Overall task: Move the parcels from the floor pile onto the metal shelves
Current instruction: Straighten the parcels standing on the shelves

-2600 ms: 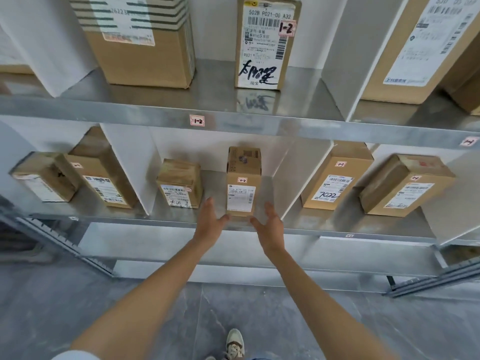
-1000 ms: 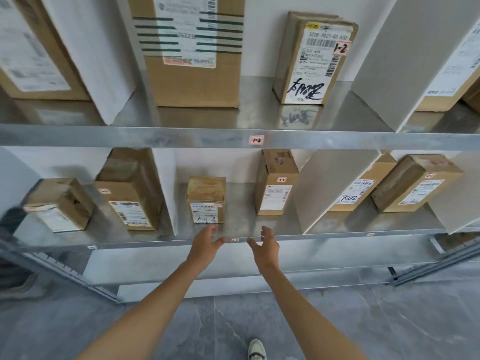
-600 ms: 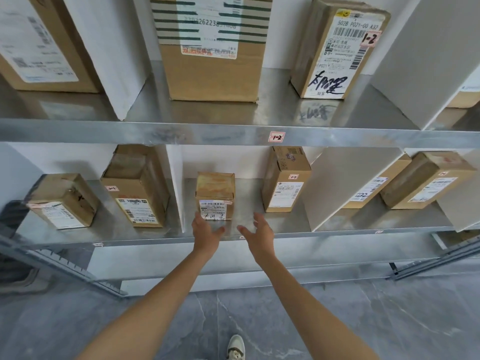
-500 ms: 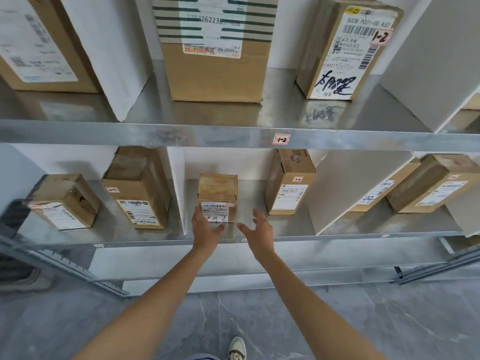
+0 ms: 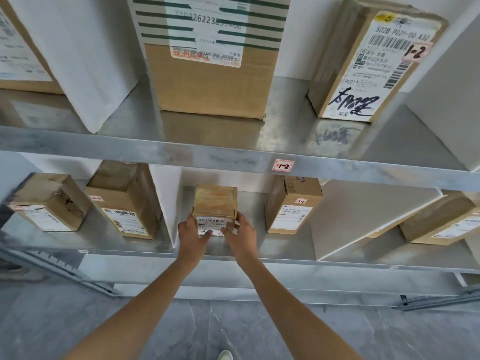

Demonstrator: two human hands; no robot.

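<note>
A small taped cardboard parcel (image 5: 215, 206) with a white label stands on the lower metal shelf (image 5: 280, 249). My left hand (image 5: 192, 237) holds its left lower side, thumb across the label. My right hand (image 5: 240, 236) grips its right side, fingers curled round the edge. The floor pile is out of view.
A narrow upright parcel (image 5: 292, 205) stands right of the held one, a white divider (image 5: 163, 201) to its left. Further parcels (image 5: 124, 203) fill the lower shelf. The upper shelf (image 5: 233, 154) carries a large striped box (image 5: 213, 55) and a labelled box (image 5: 374, 61).
Both hands left the narrow upright parcel, swung left to the small taped parcel and closed on its two sides. The camera moved closer and leftward.
</note>
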